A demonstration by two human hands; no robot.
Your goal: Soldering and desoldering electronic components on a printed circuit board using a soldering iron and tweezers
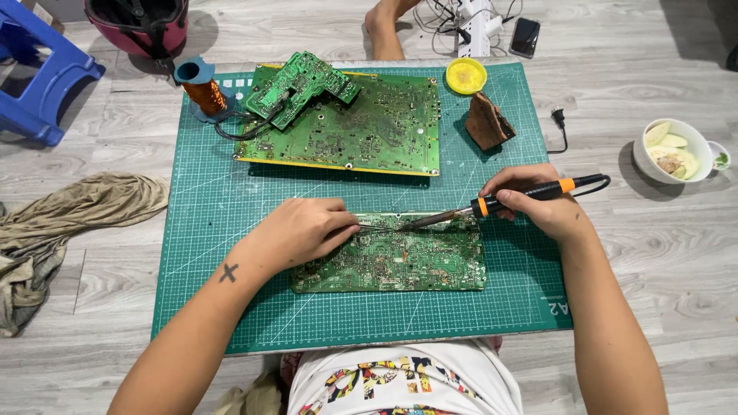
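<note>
A small green circuit board point(400, 261) lies on the green cutting mat point(231, 200) in front of me. My right hand point(538, 204) grips a soldering iron point(492, 204) with a black and orange handle; its metal tip touches the board's upper edge. My left hand point(304, 229) rests on the board's left end and pinches thin tweezers point(373, 227), whose point meets the iron's tip.
A larger green circuit board point(361, 131) with a smaller board point(304, 84) on top lies at the mat's far side. A copper coil on a blue spool point(201, 88), yellow tin point(466, 75), brown chunk point(488, 121), bowl of food point(675, 150), cloth point(69, 215), blue stool point(38, 69), power strip point(477, 27).
</note>
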